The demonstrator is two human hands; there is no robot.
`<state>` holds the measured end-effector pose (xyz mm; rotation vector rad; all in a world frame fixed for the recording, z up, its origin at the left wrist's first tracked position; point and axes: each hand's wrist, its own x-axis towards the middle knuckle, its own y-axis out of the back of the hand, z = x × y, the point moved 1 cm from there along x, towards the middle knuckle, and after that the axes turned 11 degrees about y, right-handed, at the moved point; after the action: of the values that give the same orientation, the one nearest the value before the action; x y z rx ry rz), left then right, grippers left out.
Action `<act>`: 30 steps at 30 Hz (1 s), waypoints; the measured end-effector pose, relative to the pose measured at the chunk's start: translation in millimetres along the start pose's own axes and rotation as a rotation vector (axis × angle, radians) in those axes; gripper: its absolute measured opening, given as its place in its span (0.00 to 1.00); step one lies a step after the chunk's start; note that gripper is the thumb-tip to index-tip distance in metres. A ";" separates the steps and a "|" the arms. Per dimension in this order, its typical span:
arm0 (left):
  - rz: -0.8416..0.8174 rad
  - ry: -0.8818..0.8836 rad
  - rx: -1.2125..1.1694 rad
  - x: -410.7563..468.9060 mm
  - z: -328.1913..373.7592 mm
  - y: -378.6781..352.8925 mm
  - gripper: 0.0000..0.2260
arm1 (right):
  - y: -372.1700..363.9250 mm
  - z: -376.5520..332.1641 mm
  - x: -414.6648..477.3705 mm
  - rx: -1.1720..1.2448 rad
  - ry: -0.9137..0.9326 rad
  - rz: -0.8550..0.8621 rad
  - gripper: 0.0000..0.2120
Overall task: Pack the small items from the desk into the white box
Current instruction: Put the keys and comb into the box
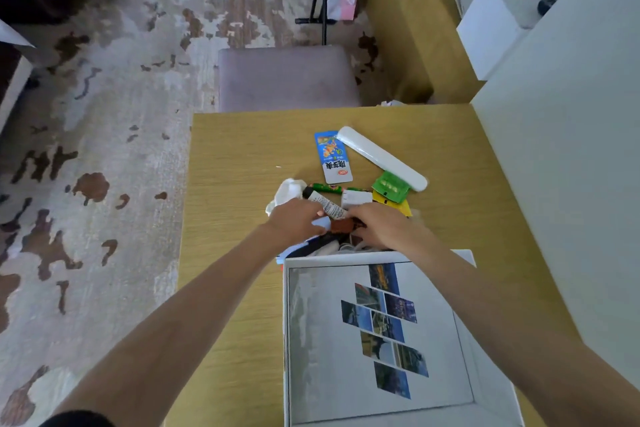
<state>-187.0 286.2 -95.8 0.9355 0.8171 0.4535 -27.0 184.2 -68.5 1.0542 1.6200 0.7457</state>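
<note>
While both hands reach over the wooden counter, the left hand and right hand curl their grip around a brown block beyond the white box.

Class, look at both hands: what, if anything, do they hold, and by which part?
Both hands, left and right, close around a brown packet in the pile, at its two ends; a firm hold cannot be told.

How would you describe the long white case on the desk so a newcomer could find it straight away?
Start at the white box on the wooden desk and look past both hands to the pile of small items. At its far right lies the long white case, set diagonally. It is the only plain, rounded white bar; the blue snack packet beside it is flat and printed.
</note>
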 end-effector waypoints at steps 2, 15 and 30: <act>-0.012 -0.009 0.060 1.8 2.3 0.4 0.17 | 2.3 6.7 -10.7 0.076 -0.015 0.038 0.12; -0.001 0.126 0.067 -8.7 13.0 8.4 0.16 | 34.1 36.4 -71.1 0.295 -0.003 0.469 0.13; 0.377 0.105 -0.918 -145.7 51.1 41.7 0.15 | 54.9 22.7 -173.3 0.910 0.136 0.657 0.14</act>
<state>-238.0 185.2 17.2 0.1957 0.4286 1.0969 26.5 50.0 44.2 2.2995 1.7664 0.4680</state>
